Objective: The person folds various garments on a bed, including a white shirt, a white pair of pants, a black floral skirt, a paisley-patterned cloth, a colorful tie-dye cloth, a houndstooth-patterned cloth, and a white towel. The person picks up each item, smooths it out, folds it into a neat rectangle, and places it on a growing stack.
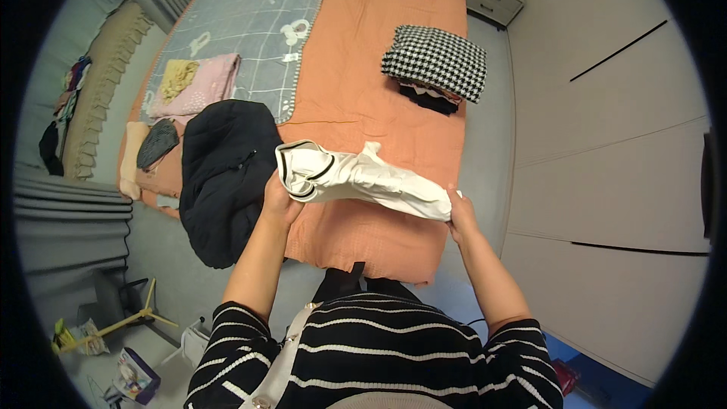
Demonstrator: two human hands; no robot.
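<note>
A white garment with black trim [379, 185] stretches between my two hands above the near end of the bed; its exact kind is hard to tell. My left hand [282, 201] grips the end with the black-striped edges. At the other end, my right hand [460, 213] pinches the plain white cloth. Just left of my left hand lies a black padded jacket [227, 174] on the bed, partly hanging over the near edge. A black-and-white houndstooth cloth [435, 60] tops a pile of folded dark clothes [428, 98] farther off on the right.
An orange sheet [341, 68] covers the bed, with a grey patterned blanket [257, 15] at far left. Folded pink cloth [204, 87] and yellow cloth [178, 79] lie on it. Wardrobe doors [606, 159] line the right; a nightstand [492, 0] stands behind. A wooden-legged stand [144, 314] is lower left.
</note>
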